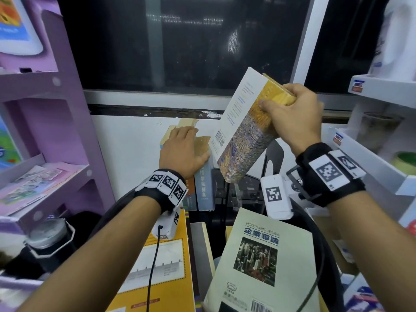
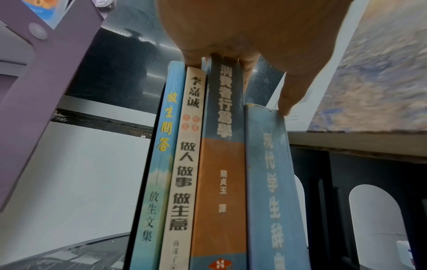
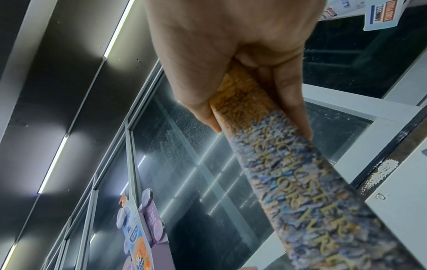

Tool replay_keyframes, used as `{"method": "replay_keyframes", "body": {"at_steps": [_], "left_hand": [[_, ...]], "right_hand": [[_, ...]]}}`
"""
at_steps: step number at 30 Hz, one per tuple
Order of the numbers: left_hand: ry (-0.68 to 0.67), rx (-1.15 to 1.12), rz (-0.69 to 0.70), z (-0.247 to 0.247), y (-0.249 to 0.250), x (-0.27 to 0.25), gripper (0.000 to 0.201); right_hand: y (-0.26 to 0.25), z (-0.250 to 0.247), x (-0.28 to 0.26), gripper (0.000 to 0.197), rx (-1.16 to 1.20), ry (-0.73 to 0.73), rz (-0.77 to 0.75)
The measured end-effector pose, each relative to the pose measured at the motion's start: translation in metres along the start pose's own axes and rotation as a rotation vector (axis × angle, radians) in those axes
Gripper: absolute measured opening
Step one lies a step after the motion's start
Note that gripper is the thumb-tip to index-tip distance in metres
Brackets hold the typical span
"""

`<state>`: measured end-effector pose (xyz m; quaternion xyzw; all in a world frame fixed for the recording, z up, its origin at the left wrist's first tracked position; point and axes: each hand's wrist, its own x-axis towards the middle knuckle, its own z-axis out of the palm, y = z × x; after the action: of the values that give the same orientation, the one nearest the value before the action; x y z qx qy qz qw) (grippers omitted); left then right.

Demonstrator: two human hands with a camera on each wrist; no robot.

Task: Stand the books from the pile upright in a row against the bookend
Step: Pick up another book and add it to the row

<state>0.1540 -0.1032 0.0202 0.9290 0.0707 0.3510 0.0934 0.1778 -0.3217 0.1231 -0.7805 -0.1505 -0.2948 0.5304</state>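
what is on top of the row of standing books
The left hand rests flat on the tops of the four upright books, fingers over their upper edges. The page tops beneath the palm are covered.

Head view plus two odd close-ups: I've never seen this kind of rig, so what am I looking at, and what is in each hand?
No robot here: a person wears one camera on the head and one on each wrist; the black bands carry tracking markers. The head view looks down at both hands. The left hand rests on the tops of four upright books, which the left wrist view shows spine-on. The right hand grips a thick painted-cover book, tilted in the air beside that row; the right wrist view shows its spine. Lower down lie a yellow book and a pale green book.
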Motion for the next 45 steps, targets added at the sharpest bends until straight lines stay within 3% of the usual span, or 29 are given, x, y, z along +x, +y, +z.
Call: {"method": "replay_keyframes", "body": {"at_steps": [4, 19, 25, 35, 41, 45], "left_hand": [[-0.003, 0.004, -0.012, 0.001, -0.001, 0.000, 0.070], [-0.028, 0.059, 0.005, -0.011, -0.015, 0.014, 0.079], [-0.001, -0.085, -0.030, -0.002, -0.032, 0.012, 0.078], [-0.060, -0.119, -0.028, -0.001, -0.031, 0.009, 0.091], [-0.048, -0.146, 0.002, 0.002, -0.028, 0.008, 0.087], [-0.025, -0.167, 0.023, 0.004, -0.025, 0.007, 0.084]], "right_hand": [[-0.002, 0.010, 0.001, 0.041, -0.062, 0.019, -0.022], [0.006, 0.061, -0.010, 0.044, -0.151, -0.085, -0.018], [0.020, 0.075, -0.023, 0.056, -0.214, -0.189, 0.018], [0.034, 0.093, -0.033, 0.055, -0.227, -0.258, 0.025], [0.049, 0.100, -0.040, 0.055, -0.263, -0.294, 0.078], [0.054, 0.103, -0.039, 0.049, -0.246, -0.304, 0.017]]}}
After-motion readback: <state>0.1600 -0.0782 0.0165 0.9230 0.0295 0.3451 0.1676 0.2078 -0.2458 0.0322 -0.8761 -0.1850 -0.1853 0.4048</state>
